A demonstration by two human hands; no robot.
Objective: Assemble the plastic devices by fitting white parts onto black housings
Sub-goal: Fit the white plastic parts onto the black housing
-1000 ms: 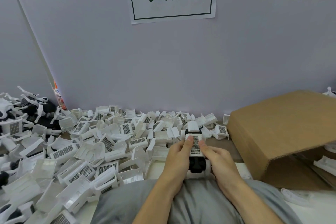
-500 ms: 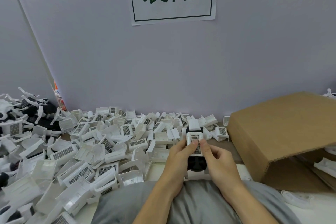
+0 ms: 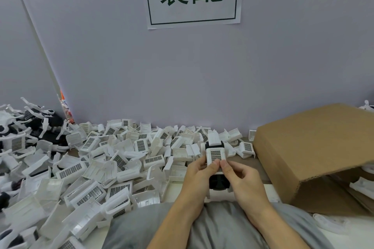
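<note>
Both hands hold one device low in the middle of the view. It is a black housing with a white grille part lying on top of it. My left hand grips the device's left side, thumb on the grille part's lower edge. My right hand grips the right side, its thumb pressing beside the left thumb. A white tab sticks out past the black housing's far end. The housing's underside is hidden by my fingers.
A big heap of loose white grille parts fills the table's left and middle up to the wall. Black-and-white pieces lie at the far left. An open cardboard box stands on the right. A grey sleeve is at the bottom.
Both thumbs have slid toward me down the white grille part and met at its near edge. The device has lifted slightly and come a little closer.
</note>
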